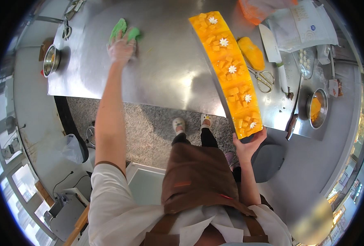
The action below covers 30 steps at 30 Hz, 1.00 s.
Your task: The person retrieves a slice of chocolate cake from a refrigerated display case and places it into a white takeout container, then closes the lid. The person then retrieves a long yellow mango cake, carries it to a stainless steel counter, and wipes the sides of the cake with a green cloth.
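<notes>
My left hand (121, 50), in a clear plastic glove, presses a green cloth (119, 29) onto the stainless steel table (163, 73). My right hand (249, 147) grips the near end of a long cake strip (228, 63) topped with orange glaze, mango cubes and white flower decorations. The strip's near end reaches past the table's front edge, and its underside is hidden. Just right of the strip lie a peeled mango piece (252, 53) and scissors with metal handles (264, 80).
A cleaver (269, 43), a long knife with a brown handle (292, 126), a steel bowl of mango (316, 107) and a white plastic bag (305, 26) are at the right. Another steel bowl (51, 61) and scissors (66, 30) sit at the left.
</notes>
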### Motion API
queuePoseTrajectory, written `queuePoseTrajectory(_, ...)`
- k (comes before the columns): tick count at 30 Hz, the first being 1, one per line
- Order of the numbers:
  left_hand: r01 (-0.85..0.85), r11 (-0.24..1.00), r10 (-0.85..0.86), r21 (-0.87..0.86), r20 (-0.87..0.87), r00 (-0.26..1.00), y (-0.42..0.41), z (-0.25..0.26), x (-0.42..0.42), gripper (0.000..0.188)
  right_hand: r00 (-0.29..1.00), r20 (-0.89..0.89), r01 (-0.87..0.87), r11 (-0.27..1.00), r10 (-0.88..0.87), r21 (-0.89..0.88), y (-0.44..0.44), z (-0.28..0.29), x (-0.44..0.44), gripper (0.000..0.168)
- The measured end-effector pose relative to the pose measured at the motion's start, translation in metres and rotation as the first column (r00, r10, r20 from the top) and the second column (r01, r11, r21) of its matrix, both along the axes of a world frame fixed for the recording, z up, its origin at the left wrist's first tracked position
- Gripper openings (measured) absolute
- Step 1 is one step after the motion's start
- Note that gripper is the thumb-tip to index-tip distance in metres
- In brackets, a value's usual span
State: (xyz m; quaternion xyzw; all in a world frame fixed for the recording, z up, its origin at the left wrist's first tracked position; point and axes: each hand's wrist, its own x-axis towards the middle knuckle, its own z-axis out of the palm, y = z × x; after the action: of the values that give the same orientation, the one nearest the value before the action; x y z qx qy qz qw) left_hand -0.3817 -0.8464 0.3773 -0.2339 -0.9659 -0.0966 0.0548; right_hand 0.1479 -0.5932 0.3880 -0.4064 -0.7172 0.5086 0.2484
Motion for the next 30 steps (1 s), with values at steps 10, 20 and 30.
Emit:
queuePoseTrajectory(10,0.254,0.940,-0.210,-0.226,0.202,0.957,0.126,0.048,0.236,0.051,0.998,0.029,0.053,0.998,-0.053,0.027,-0.007,-0.001,-0.009,0.103)
queuePoseTrajectory(20,-0.841,0.439,-0.138,0.317,0.948,0.285,0.103,0.143,0.230,0.032,0.998,0.037,0.047,0.991,-0.052,0.123,-0.007,-0.004,-0.011,0.101)
queuePoseTrajectory(30,0.346,0.938,-0.343,-0.003,0.129,0.931,0.075,-0.007,0.202,0.042,0.996,0.018,0.082,0.988,-0.085,0.133,-0.017,-0.007,-0.014,0.102)
